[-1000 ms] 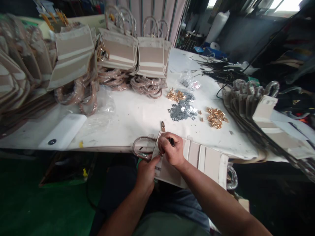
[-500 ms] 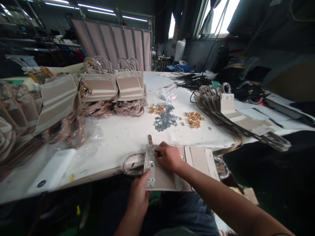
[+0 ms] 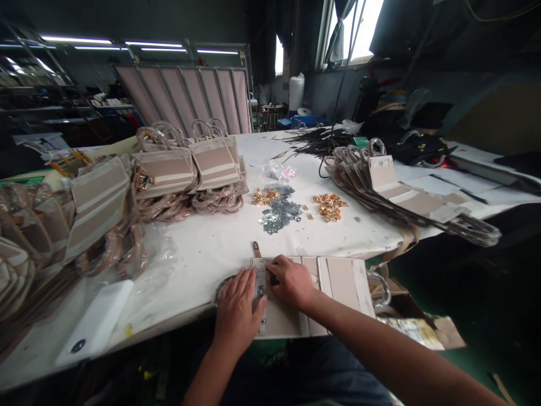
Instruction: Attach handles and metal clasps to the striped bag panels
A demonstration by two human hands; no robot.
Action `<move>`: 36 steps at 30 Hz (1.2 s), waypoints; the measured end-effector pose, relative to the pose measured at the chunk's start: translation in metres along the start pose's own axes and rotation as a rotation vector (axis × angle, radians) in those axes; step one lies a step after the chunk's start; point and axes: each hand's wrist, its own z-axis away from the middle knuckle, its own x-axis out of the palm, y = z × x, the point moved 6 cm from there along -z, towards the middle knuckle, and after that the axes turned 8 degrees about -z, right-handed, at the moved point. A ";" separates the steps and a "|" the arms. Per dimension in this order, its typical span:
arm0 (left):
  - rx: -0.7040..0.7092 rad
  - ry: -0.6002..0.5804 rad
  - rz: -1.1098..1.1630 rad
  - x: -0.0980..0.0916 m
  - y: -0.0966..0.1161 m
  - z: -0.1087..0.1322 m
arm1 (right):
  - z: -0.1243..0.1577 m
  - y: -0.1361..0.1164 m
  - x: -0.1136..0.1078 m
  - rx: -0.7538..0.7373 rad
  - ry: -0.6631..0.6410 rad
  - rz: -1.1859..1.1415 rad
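Observation:
A beige handbag panel (image 3: 285, 318) lies unfolded at the table's front edge, with a plastic-wrapped handle (image 3: 381, 287) at its right end. My left hand (image 3: 239, 310) lies flat over the panel's left edge, fingers stretched out, covering most of the other handle. Between my hands a small metal plate (image 3: 260, 291) shows on the panel. My right hand (image 3: 291, 282) is closed, its fingertips pressed down on the panel's upper left. Something small and dark shows at those fingers, too hidden to name. A narrow brown strap (image 3: 256, 249) sticks out past the panel's far edge.
Grey metal plates (image 3: 281, 213) lie heaped on the table beside gold fittings (image 3: 329, 206). Stacked beige handbags (image 3: 164, 166) stand at the left, with more bag pieces (image 3: 384, 175) at the right. A white slab (image 3: 97, 321) rests near the front left edge.
My left hand has moved up from gripping the panel's lower left corner to lying flat on its left edge. My right hand stays at nearly the same spot on the panel.

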 end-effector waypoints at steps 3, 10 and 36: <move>-0.038 -0.088 -0.074 0.002 -0.005 -0.009 | 0.001 -0.001 -0.001 -0.009 -0.002 -0.011; -0.025 -0.209 -0.079 -0.002 -0.011 -0.025 | -0.006 -0.004 0.000 0.001 -0.047 -0.039; 0.081 -0.141 -0.166 -0.005 -0.009 -0.025 | -0.017 -0.019 0.002 -0.100 -0.112 0.106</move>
